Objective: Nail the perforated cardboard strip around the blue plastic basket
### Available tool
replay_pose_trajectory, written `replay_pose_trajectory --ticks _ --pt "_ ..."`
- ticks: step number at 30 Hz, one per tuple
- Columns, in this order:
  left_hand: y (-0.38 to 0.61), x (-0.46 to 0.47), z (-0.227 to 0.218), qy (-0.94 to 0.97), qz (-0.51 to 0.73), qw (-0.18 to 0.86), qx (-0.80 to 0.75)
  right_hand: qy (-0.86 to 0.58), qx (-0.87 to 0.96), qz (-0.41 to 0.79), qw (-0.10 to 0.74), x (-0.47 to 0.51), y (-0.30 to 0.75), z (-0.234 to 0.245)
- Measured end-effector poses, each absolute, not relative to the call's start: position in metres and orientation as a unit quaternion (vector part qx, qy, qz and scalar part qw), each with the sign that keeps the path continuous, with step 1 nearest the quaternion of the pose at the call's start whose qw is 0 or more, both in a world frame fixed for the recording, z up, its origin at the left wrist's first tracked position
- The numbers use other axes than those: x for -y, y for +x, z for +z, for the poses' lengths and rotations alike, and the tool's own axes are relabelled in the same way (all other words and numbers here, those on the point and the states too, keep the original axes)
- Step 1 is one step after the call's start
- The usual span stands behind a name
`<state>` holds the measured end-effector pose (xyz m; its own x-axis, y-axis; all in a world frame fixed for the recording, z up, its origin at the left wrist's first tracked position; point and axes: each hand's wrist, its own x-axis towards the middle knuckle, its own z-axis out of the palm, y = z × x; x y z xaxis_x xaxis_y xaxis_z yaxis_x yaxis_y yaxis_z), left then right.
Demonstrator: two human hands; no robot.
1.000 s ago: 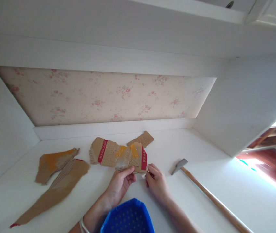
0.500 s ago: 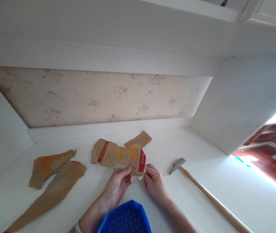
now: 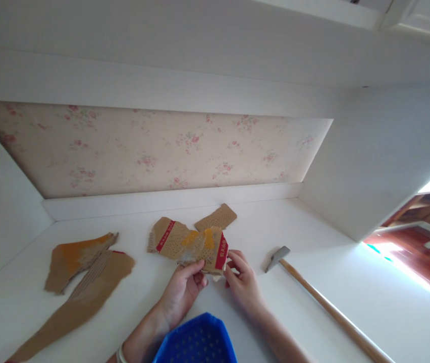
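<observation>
A torn piece of cardboard (image 3: 177, 241) with red bands, yellow patches and many punched holes is held in front of me. My left hand (image 3: 184, 287) pinches its lower edge, thumb on top and fingers beneath. At its right end, by the red band, my right hand (image 3: 242, 280) grips the edge, with its fingertips partly hidden. A smaller holed cardboard strip (image 3: 217, 218) lies just behind the held piece. Close to my body, between my forearms, is a blue perforated basket (image 3: 200, 340), cut off by the bottom of the view.
To the left lie torn cardboard scraps, one with an orange patch (image 3: 73, 257) and one long brown piece (image 3: 82, 307). A hammer (image 3: 324, 302) with a long wooden handle rests on the right. White side panels and a low overhead board surround the white surface (image 3: 154, 204).
The held cardboard has shifted slightly, its left end moving right. The fingers of my right hand have loosened a little at the right edge. Hammer and scraps stay in place.
</observation>
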<state>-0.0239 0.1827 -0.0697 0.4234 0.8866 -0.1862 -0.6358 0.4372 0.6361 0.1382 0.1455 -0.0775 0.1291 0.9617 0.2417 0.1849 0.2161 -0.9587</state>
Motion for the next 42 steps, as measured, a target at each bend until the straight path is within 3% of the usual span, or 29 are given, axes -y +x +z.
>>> replay_pose_trajectory --ticks 9,22,42 --pt "-0.024 -0.182 -0.069 0.241 0.478 0.799 -0.275 -0.566 0.596 0.227 0.522 -0.144 0.138 -0.078" --pt "-0.022 -0.178 -0.069 0.332 0.478 0.746 -0.324 -0.554 0.604 0.251 0.515 -0.139 0.142 -0.071" --pt "-0.021 -0.179 -0.07 0.274 0.48 0.771 -0.316 -0.567 0.609 0.245 0.498 -0.141 0.137 -0.075"
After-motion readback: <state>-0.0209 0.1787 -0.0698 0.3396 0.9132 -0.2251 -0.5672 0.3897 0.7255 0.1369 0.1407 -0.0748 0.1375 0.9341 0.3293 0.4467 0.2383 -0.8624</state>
